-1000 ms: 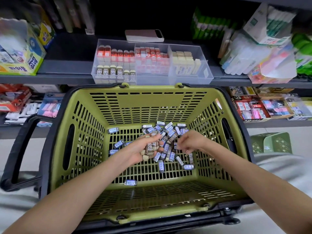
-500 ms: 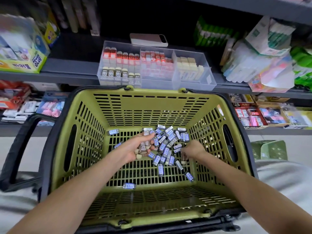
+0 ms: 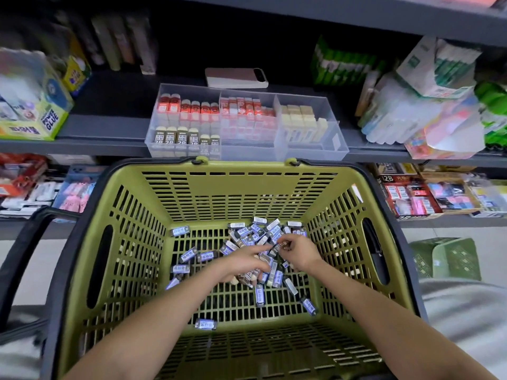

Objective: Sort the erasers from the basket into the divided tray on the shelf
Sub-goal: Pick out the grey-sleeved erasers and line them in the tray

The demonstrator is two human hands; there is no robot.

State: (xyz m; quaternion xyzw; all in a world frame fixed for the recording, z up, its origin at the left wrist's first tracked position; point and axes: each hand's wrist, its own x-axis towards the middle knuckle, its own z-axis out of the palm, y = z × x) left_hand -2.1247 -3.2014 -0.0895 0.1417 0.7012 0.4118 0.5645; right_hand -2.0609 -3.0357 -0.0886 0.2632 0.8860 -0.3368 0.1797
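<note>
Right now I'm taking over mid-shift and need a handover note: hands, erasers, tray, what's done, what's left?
Left hand grips a handful of brown-sleeved erasers inside the basket.
Right hand pinches one eraser over the pile.
Blue-sleeved erasers litter the basket floor.
Done: divided tray on the shelf holds rows in all three sections.
Left: shelve the held ones, then sort the rest.

Basket open-topped; tray compartments open above, right one part-filled.

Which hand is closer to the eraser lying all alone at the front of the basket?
Left. The left hand is a bit beyond the lone eraser, slightly to its right; the right hand is farther off, by the pile on the right.
</note>
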